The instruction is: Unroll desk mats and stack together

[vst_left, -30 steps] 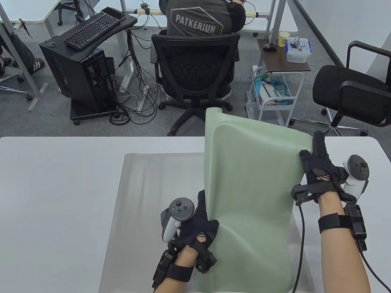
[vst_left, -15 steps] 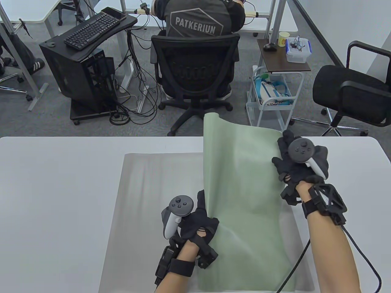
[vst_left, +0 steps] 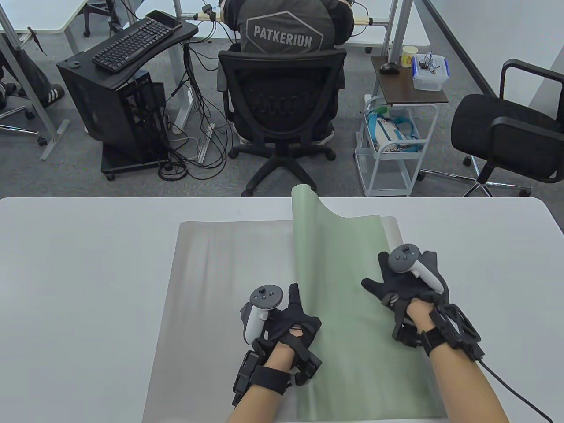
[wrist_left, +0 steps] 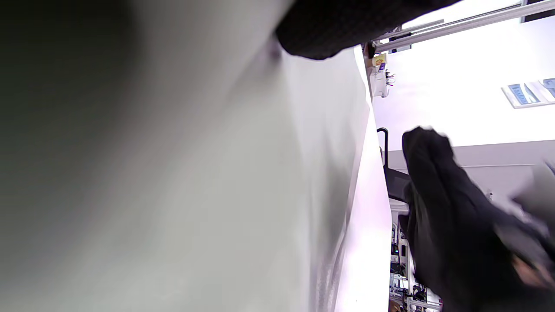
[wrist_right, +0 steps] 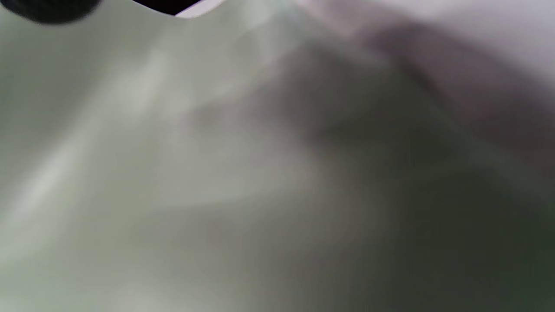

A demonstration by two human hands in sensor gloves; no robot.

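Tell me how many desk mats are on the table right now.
2. A grey mat lies flat on the table, and a green mat lies on its right half under both hands, far left corner curled up. Any mats beneath would be hidden.

The right hand (vst_left: 403, 286) has pressed the green mat (vst_left: 348, 282) down flat.

Pale green mat (vst_left: 348, 273), light grey mat (vst_left: 220, 282), white table (vst_left: 79, 273), black gloves (vst_left: 291, 326)

A person (vst_left: 282, 26) is sitting in a black office chair (vst_left: 282, 105) at top centre; a keyboard (vst_left: 132, 44) is lying upper left, a white cart (vst_left: 390, 145) is standing at right.
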